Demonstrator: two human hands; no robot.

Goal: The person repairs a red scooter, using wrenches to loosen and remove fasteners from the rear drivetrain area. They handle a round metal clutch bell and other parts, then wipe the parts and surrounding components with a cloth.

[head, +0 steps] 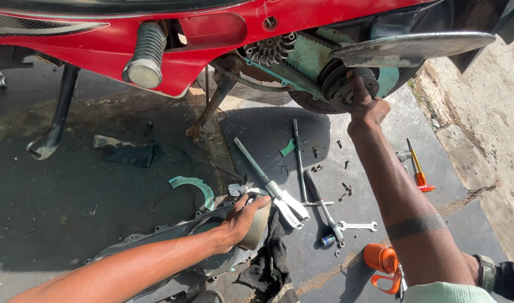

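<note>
My left hand (241, 219) is low at the centre, gripping a round beige drum-shaped part (258, 227) just above a grey metal engine cover (156, 238) lying on the concrete. My right hand (364, 105) reaches up to the dark clutch pulley (338, 84) in the open side of a red scooter (212, 39), fingers pressed against its face. A drive belt (307, 62) and a finned front pulley (272, 49) show beside it.
Tools lie on the ground between my arms: a long socket wrench (268, 182), T-handle drivers (299, 163), a spanner (358, 226), loose bolts (344, 191), an orange-handled screwdriver (418, 171), an orange tool (382, 261), a black rag (271, 264). A kickstand (55, 123) stands left.
</note>
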